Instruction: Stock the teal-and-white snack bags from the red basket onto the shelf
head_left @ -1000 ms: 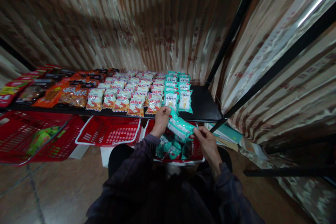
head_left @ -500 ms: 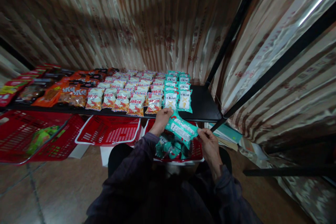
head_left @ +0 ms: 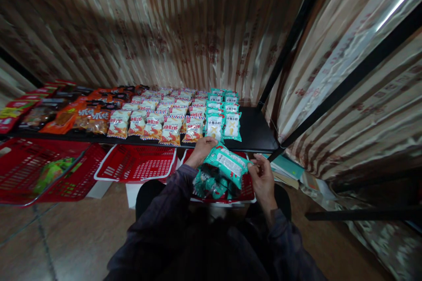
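Both my hands hold one teal snack packet (head_left: 227,164) flat between them, just below the front edge of the black shelf (head_left: 255,134). My left hand (head_left: 203,149) pinches its upper left end and my right hand (head_left: 262,175) grips its right end. Under the packet, a red basket (head_left: 247,193) on my lap holds several more teal packets (head_left: 212,184). On the shelf, two columns of the same teal packets (head_left: 223,112) lie next to rows of red-and-white packets (head_left: 165,116).
Orange and dark packets (head_left: 82,114) fill the shelf's left part. A red basket (head_left: 136,164) sits below the shelf in the middle, and another with a green packet (head_left: 49,173) stands at left. Striped curtain hangs behind and at right. Papers (head_left: 283,169) lie on the floor at right.
The teal packet has turned from a steep tilt to nearly flat between my hands and sits a little lower. My right hand has risen slightly toward the shelf edge.
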`<move>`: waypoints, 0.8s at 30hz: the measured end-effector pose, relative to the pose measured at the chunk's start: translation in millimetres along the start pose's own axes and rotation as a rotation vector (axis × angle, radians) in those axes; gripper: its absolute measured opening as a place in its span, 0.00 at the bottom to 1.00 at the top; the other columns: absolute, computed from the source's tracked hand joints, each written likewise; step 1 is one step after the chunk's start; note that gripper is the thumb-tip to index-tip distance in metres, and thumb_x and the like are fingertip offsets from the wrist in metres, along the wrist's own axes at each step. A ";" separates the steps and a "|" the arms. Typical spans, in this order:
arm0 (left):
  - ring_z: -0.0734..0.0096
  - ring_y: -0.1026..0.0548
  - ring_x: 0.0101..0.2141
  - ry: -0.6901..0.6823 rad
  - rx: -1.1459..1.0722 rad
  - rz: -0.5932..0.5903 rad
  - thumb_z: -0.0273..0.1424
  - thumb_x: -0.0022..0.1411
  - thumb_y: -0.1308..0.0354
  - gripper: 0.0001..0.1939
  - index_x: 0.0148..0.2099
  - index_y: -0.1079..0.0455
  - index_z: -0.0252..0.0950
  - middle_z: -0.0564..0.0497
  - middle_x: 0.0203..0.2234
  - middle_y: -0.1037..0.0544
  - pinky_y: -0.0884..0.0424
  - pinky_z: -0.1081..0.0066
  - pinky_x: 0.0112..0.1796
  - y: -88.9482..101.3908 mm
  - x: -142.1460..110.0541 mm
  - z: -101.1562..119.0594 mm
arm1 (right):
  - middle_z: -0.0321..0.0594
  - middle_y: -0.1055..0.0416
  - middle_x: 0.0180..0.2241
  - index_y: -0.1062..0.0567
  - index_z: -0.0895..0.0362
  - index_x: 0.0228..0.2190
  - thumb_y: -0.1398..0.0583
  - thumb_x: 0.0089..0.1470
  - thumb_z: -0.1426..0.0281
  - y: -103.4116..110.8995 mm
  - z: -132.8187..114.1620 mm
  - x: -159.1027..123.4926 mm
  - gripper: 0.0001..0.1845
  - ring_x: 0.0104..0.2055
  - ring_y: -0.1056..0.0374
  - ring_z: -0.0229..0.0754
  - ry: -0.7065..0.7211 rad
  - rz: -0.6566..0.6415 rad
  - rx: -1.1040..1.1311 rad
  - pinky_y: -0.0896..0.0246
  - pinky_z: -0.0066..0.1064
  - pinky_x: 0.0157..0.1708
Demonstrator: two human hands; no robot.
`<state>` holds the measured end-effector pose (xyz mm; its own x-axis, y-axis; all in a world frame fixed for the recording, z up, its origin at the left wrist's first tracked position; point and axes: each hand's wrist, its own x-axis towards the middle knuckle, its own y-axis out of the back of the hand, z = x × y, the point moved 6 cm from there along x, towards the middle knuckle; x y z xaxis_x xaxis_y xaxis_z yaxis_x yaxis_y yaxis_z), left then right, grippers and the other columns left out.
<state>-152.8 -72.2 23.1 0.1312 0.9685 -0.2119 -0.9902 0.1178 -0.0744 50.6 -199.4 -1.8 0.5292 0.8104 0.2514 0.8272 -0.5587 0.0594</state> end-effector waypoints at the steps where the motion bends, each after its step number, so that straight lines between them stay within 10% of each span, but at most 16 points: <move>1: 0.78 0.36 0.20 0.009 -0.006 -0.006 0.30 0.41 0.33 0.09 0.22 0.29 0.32 0.56 0.16 0.30 0.40 0.75 0.26 -0.7 -0.1 -1.0 | 0.40 0.28 0.39 0.28 0.53 0.43 0.40 0.52 0.59 0.2 -7.6 -1.0 0.18 0.38 0.31 0.41 0.087 -0.020 -0.072 0.34 0.36 0.40; 10: 0.76 0.33 0.19 0.178 -0.069 -0.051 0.25 0.42 0.36 0.04 0.20 0.29 0.33 0.55 0.13 0.29 0.36 0.73 0.26 3.2 8.9 -18.5 | 0.45 0.31 0.53 0.30 0.50 0.53 0.50 0.58 0.75 -12.3 -36.9 -18.0 0.23 0.56 0.34 0.47 0.576 -0.329 -0.389 0.38 0.44 0.55; 24: 0.72 0.29 0.21 0.125 -0.170 -0.027 0.24 0.40 0.34 0.05 0.23 0.27 0.32 0.51 0.18 0.25 0.33 0.72 0.27 7.1 11.1 -22.1 | 0.44 0.25 0.46 0.27 0.52 0.33 0.44 0.57 0.71 -14.4 -28.4 -18.5 0.06 0.47 0.28 0.45 0.534 -0.282 -0.363 0.33 0.38 0.47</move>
<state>-157.4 -65.5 -1.3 0.1727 0.9296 -0.3256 -0.9655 0.0943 -0.2427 23.6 -211.4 20.2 0.0624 0.7874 0.6132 0.7547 -0.4393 0.4873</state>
